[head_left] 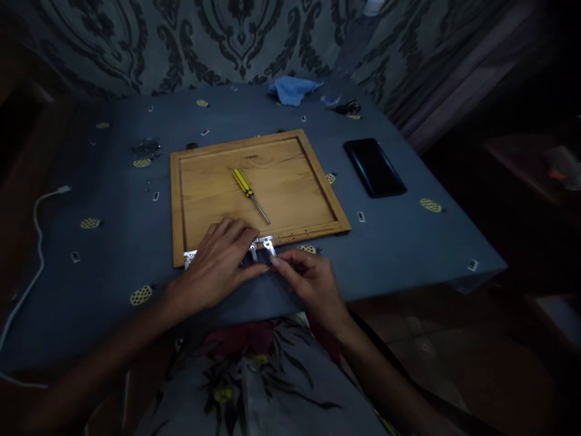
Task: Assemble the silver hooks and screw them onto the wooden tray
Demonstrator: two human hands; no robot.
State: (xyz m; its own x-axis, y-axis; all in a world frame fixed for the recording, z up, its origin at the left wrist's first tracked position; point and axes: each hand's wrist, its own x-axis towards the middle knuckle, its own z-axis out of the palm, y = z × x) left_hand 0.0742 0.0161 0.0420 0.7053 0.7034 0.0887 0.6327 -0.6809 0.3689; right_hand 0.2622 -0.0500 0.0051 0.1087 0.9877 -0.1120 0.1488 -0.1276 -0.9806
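Observation:
A light wooden framed panel (218,188) lies flat on the table, and a screwdriver (245,183) with a yellow and black handle rests on it. Shiny metal hinge-like fittings (269,244) sit along the panel's near edge. Another bit of metal (189,257) shows at the near left corner; whether the pieces join under my hand is hidden. My left hand (222,257) curls over the near edge and the metal, thumb below. With thumb and fingers, my right hand (311,281) pinches the lower end of the right metal arm.
A dark phone (374,167) lies right of the panel. At the back are a blue cloth (294,89), a clear bottle (356,45) and a small black object (348,108). Small hardware (146,147) lies on the left, with a white cable (40,242) nearer the table's left side.

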